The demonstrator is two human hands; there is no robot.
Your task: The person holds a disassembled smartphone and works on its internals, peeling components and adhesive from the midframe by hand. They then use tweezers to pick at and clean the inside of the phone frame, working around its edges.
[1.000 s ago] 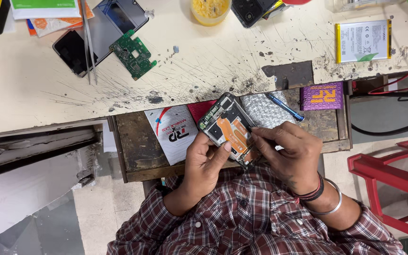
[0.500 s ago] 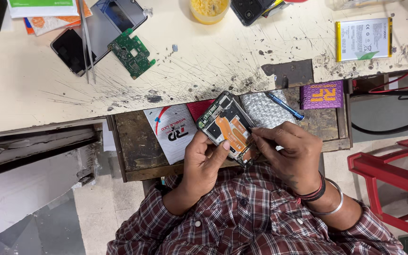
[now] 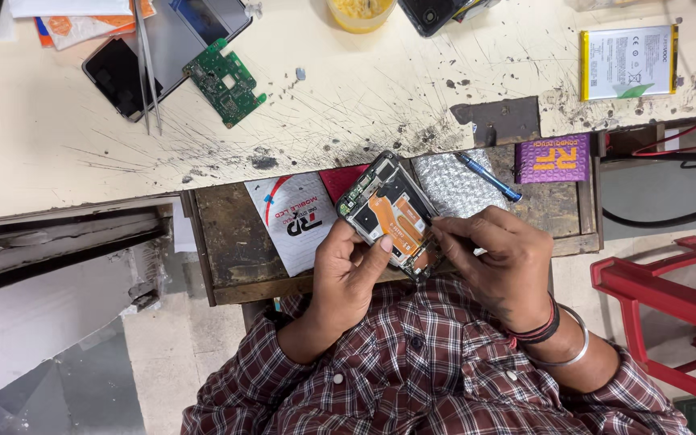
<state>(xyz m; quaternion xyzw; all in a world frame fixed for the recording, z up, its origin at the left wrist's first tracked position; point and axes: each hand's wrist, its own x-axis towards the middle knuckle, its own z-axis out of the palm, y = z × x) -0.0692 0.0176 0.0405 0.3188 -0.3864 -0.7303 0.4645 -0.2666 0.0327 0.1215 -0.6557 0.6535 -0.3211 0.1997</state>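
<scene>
We grip the opened black phone frame with its orange flex ribbon [image 3: 392, 213] in our left hand [image 3: 348, 274], fingers curled around its lower edge. Our right hand [image 3: 497, 262] pinches closed against the frame's right side; just beyond it lies a blue pen [image 3: 486, 176].

— Packages noted?
— A purple rectangular box [image 3: 553, 159] at the drawer's right end; a white packet with red and black print [image 3: 293, 219] at its left.
— Screens?
— One dark phone screen [image 3: 118, 74] on the tabletop [image 3: 58, 153], upper left; a yellow-edged white-labelled battery [image 3: 627, 61] upper right.
</scene>
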